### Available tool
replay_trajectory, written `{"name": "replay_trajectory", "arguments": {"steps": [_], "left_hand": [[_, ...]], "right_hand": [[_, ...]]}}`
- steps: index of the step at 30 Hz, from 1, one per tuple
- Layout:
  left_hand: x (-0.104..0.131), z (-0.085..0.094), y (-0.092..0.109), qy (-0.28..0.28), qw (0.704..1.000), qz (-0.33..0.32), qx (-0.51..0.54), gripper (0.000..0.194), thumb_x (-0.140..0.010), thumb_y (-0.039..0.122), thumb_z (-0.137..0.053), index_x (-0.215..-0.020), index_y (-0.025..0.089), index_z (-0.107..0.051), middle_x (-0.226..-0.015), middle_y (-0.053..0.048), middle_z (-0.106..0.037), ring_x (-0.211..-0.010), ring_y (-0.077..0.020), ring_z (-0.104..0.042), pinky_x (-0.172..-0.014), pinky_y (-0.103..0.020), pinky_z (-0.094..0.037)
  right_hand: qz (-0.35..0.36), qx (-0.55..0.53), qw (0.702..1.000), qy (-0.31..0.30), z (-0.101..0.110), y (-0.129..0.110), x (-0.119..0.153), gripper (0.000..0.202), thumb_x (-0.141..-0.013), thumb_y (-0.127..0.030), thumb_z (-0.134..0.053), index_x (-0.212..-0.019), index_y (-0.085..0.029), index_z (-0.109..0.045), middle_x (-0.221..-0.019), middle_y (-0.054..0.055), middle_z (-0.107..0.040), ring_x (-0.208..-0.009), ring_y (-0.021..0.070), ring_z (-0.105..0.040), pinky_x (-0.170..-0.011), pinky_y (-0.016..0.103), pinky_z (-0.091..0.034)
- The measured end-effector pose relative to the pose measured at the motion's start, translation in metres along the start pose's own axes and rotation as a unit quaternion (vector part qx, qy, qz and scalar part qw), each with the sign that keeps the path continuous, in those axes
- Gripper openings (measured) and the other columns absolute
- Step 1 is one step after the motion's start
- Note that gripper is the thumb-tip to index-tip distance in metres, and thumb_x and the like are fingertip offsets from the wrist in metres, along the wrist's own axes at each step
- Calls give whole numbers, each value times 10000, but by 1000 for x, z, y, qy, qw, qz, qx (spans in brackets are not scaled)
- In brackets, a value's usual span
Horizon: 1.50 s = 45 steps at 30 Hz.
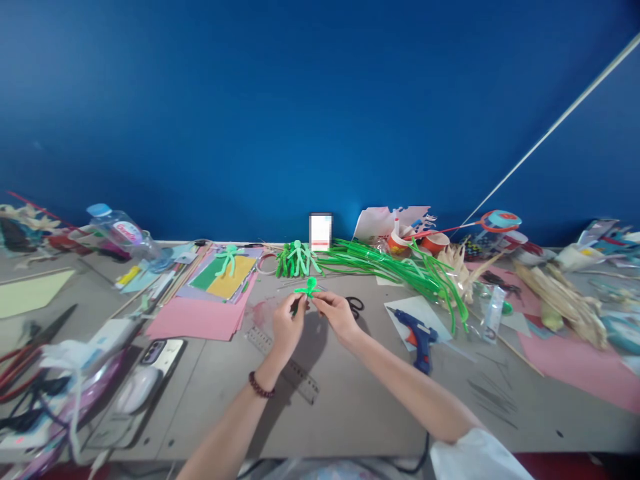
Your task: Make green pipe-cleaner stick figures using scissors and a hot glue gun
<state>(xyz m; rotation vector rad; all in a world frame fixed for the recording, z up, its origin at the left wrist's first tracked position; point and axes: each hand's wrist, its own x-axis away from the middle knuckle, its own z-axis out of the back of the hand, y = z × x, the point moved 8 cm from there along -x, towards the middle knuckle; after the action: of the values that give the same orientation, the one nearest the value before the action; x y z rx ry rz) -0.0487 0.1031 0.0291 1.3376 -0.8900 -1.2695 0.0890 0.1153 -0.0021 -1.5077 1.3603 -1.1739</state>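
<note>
Between my two hands, a little above the table, is a small bright green pipe-cleaner figure (311, 287) with a rounded head and arms spread to the sides. My left hand (290, 321) pinches its lower left part with the fingertips. From the other side, my right hand (337, 313) is closed on the figure's lower right part. The fingertips partly hide its lower end. A clear ruler (300, 381) lies flat beneath my left wrist. Black-handled scissors (355, 307) rest just behind my right hand. Similar green figures (299, 258) sit in a bunch beyond my hands.
Long green pipe cleaners (385, 261) stretch along the back right. A blue glue gun (423, 339) lies on white paper to the right. Pink paper sheets (200, 318), a phone (163, 353) and a plastic bottle (123, 230) are on the left. A blue wall (320, 120) stands behind.
</note>
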Motion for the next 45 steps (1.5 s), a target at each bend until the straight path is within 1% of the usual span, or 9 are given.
{"name": "replay_trajectory", "arguments": {"steps": [10,16,20,24,30,34,39,42,45], "left_hand": [[0,-6,-9,-12,1000,2,-12,181,-802,335,-557,-678,209,-596,-587,0,-547,-575,-149,-477,-592,-234,-351],[0,-15,-29,-27,988,114,103,343,-730,488,-598,-595,189,-497,-503,45,-448,-470,-104,-394,-478,-226,-302],[0,-26,-32,-83,962,174,191,390,-662,488,-667,-563,162,-476,-512,40,-472,-454,-72,-387,-442,-201,-264],[5,-38,-30,-156,914,232,295,350,-653,400,-704,-583,151,-468,-510,51,-446,-431,-46,-358,-425,-188,-243],[10,-45,-30,-257,856,266,360,276,-666,298,-707,-622,136,-487,-517,50,-427,-391,-30,-330,-388,-183,-208],[17,-48,-24,-319,817,278,392,251,-685,294,-697,-639,128,-514,-493,59,-388,-375,-35,-327,-400,-188,-267],[12,-47,-27,-248,836,278,402,252,-669,307,-712,-651,127,-536,-502,63,-409,-367,-28,-334,-384,-180,-254],[7,-42,-33,-190,868,271,371,287,-645,340,-722,-622,137,-520,-486,63,-432,-357,-29,-345,-372,-180,-229],[7,-41,-36,-168,884,270,343,290,-619,347,-723,-619,147,-514,-491,61,-453,-363,-37,-366,-376,-186,-228]], "right_hand": [[46,73,996,34,1,3,6,202,-670,-330,-663,-786,-177,-725,-722,30,-684,-646,153,-567,-672,291,-447],[60,73,995,34,2,12,5,252,-697,-394,-629,-728,-161,-719,-681,25,-675,-658,163,-567,-682,292,-447],[52,70,995,46,8,18,1,262,-691,-404,-633,-681,-149,-694,-657,16,-650,-633,145,-537,-652,272,-418],[36,53,997,39,9,21,-2,294,-661,-443,-653,-662,-149,-665,-600,-4,-602,-582,123,-492,-591,249,-387],[40,25,999,-11,4,9,-6,302,-628,-459,-691,-680,-165,-643,-632,-9,-593,-589,117,-490,-596,243,-384],[63,19,995,-72,-2,-2,-6,248,-642,-411,-701,-680,-172,-644,-651,-11,-593,-635,124,-513,-663,253,-405],[53,-31,988,-142,-8,-8,-7,191,-661,-357,-703,-762,-200,-664,-776,-7,-619,-703,116,-536,-713,245,-423],[38,-17,990,-136,-6,-6,-10,232,-601,-335,-759,-760,-195,-663,-814,-2,-623,-698,107,-539,-672,230,-425],[12,0,992,-128,-4,0,-15,258,-587,-359,-771,-720,-177,-646,-695,-11,-604,-647,103,-526,-634,229,-419]]}}
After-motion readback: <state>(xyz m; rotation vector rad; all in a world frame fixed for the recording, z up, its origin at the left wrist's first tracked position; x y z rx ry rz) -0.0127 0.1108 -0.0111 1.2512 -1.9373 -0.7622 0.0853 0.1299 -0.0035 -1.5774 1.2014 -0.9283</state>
